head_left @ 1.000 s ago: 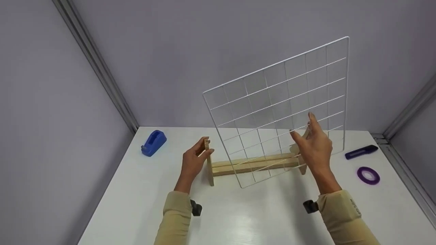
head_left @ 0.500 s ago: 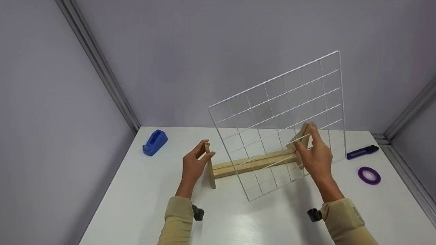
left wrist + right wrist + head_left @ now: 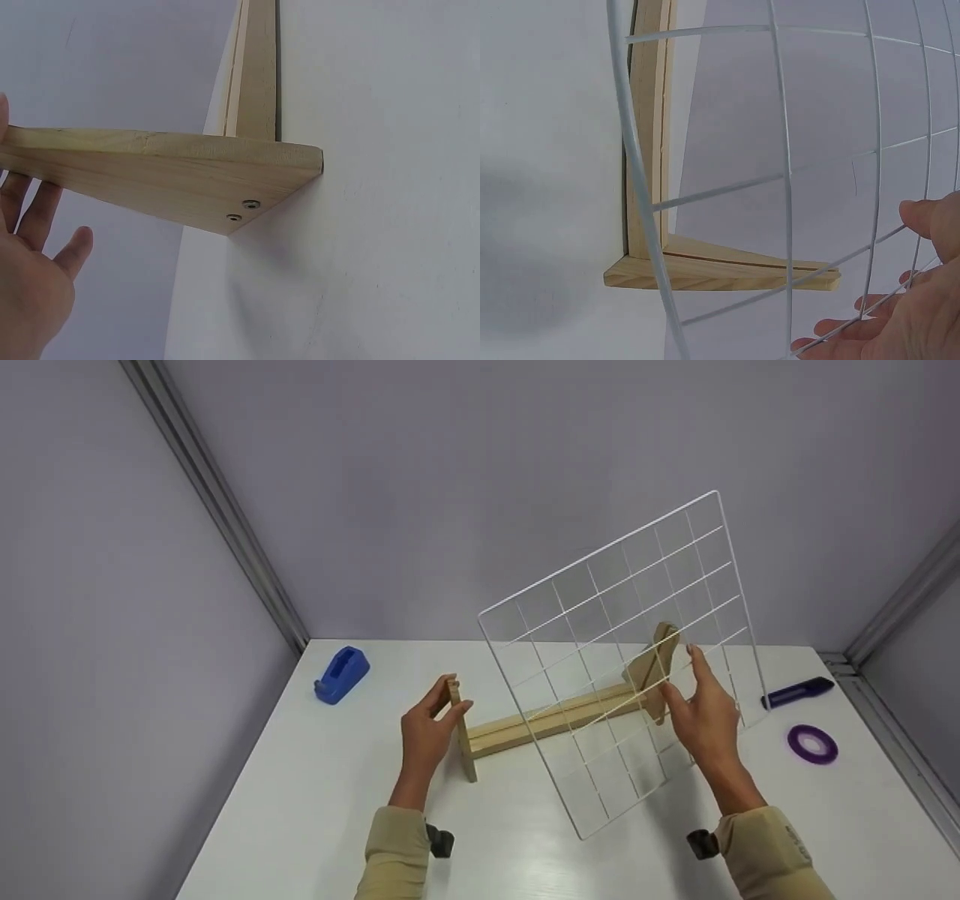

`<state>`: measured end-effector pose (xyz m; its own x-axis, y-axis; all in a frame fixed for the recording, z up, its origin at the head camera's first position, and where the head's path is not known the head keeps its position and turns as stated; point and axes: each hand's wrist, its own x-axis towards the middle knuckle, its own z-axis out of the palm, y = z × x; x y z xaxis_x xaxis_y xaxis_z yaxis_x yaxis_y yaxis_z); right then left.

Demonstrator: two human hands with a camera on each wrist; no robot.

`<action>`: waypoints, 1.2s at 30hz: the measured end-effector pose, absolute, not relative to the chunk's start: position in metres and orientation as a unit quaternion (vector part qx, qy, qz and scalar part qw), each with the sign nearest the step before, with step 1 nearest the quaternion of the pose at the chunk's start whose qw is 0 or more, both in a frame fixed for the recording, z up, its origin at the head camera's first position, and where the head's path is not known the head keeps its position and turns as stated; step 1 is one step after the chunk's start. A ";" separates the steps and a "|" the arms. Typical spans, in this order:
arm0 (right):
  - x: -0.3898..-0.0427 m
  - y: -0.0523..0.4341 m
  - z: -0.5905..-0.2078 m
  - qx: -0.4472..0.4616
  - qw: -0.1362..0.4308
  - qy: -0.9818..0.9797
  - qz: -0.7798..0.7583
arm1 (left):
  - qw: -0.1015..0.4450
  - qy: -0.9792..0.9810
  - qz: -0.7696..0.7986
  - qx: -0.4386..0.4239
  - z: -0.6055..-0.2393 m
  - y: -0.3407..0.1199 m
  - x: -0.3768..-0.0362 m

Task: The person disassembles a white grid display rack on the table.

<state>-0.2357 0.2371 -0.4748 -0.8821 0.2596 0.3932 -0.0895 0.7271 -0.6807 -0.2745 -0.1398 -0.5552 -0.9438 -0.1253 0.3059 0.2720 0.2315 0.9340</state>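
Note:
A pale wooden stand (image 3: 555, 722) lies on the white table, made of a grooved crossbar with an upright side board at each end. My left hand (image 3: 426, 731) pinches the top of the left side board (image 3: 165, 172), whose outer face shows two bolt heads in the left wrist view. My right hand (image 3: 705, 718) holds a white wire grid panel (image 3: 598, 553) by its wires near the right side. The panel leans tilted in front of the crossbar, apart from its groove. Through its mesh, the right side board (image 3: 727, 270) shows in the right wrist view.
A blue tape dispenser (image 3: 342, 675) stands at the table's back left. To the right lie a dark blue utility knife (image 3: 798, 692) and a purple ring-shaped roll (image 3: 812, 745). Grey walls close off the back and sides.
My right hand has brought the grid panel down and nearer, turning it more steeply. The stand's right end has shifted slightly back and left. My left hand keeps its grip on the side board.

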 end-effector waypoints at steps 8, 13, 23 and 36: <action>-0.233 0.242 -0.482 -0.045 0.229 -0.905 0.355 | 0.186 -0.781 -0.596 -0.032 -0.554 -0.137 -0.266; -0.232 0.245 -0.488 -0.037 0.218 -0.911 0.349 | 0.194 -0.778 -0.597 -0.023 -0.554 -0.134 -0.263; -0.227 0.248 -0.498 -0.031 0.198 -0.916 0.348 | 0.208 -0.774 -0.598 0.003 -0.557 -0.131 -0.257; -0.219 0.253 -0.511 -0.031 0.161 -0.930 0.330 | 0.225 -0.776 -0.589 0.018 -0.554 -0.127 -0.248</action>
<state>-0.2192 0.2530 -0.5108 -0.9461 0.1633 0.2797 -0.0497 0.7801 -0.6237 -0.2482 -0.1275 -0.5540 -0.8985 -0.2925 0.3272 0.2366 0.3052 0.9224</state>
